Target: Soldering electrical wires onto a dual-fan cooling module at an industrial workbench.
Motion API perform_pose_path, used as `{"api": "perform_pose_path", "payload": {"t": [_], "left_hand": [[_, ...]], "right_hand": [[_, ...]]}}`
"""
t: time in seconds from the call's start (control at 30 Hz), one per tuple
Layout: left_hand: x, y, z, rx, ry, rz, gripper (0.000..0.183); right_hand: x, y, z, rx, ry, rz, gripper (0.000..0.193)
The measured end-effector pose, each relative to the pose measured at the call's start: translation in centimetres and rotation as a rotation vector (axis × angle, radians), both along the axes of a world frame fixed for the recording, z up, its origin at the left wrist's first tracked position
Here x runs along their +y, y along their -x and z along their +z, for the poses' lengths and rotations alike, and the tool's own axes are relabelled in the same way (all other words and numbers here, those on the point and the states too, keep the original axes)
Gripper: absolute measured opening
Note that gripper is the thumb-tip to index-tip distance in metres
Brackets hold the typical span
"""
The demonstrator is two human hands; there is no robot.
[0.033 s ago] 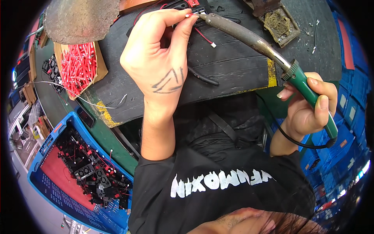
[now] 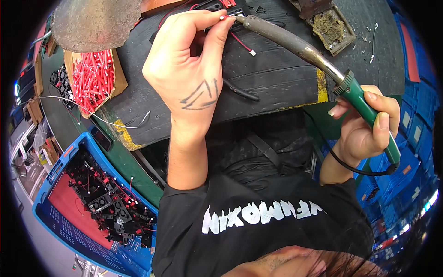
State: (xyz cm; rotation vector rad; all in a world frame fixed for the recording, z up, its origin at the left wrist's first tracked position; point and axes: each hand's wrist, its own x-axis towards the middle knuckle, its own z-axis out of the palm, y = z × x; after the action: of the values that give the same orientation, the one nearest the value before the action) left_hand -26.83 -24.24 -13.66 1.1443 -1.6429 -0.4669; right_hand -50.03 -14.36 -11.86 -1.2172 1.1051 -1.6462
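Note:
My left hand (image 2: 189, 69) is closed, with thumb and forefinger pinching a short red wire (image 2: 224, 18) at the far side of the worktable. In my right hand (image 2: 369, 124) is a soldering iron (image 2: 295, 44), gripped by its green handle. The iron's tip points left and meets the work just past my left fingertips; whether it touches wire or terminal is too small to tell. Behind those fingers sits a black part with a red piece (image 2: 229, 3), partly hidden. A thin red lead with a white connector (image 2: 252, 53) hangs out toward me.
A cardboard box of red wires (image 2: 94, 81) stands left, beside a grey metal plate (image 2: 97, 23). A sponge tray (image 2: 339, 37) lies at the far right. A blue basket (image 2: 92, 242) of black fan assemblies is lower left. A black cable (image 2: 244, 93) lies near the table's front edge.

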Motion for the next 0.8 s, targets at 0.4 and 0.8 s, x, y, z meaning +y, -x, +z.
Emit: {"api": "perform_pose_path", "payload": {"t": [0.4,0.8], "left_hand": [[0.52,0.21,0.34,0.140,-0.194,0.039,0.010],[0.46,0.51,0.59,0.110,-0.149,0.013,0.011]], "right_hand": [[0.15,-0.21,0.03,0.014,0.008,-0.006,0.036],[0.31,-0.18,0.02,0.028,0.011,0.003,0.038]]}}
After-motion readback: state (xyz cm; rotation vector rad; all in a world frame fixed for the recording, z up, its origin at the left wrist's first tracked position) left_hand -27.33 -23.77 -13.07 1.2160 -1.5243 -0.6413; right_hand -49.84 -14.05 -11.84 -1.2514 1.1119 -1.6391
